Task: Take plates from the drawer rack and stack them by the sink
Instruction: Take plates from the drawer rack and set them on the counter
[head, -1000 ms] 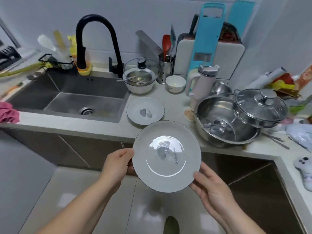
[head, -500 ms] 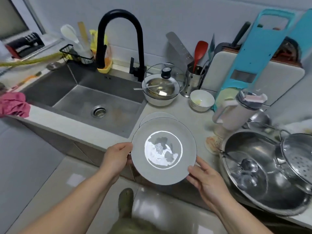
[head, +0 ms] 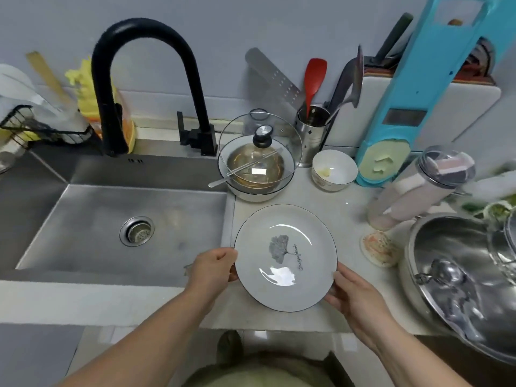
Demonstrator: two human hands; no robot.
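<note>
A grey-white plate (head: 284,256) with a dark rim and a leaf print lies level over the counter just right of the steel sink (head: 117,227). My left hand (head: 213,268) grips its left edge. My right hand (head: 353,296) grips its lower right edge. The plate that lay on the counter earlier is hidden beneath it; I cannot tell whether the two touch. The drawer rack is out of view.
Behind the plate stand a white bowl under a glass lid (head: 258,160), a small bowl (head: 333,170) and a utensil holder (head: 311,129). A tumbler (head: 418,188) and a large steel pot (head: 460,277) crowd the right. A black tap (head: 145,79) arches over the sink.
Both hands carried the plate forward from over the floor to above the counter, over the plate that lay beside the sink, and levelled it. The view moved closer.
</note>
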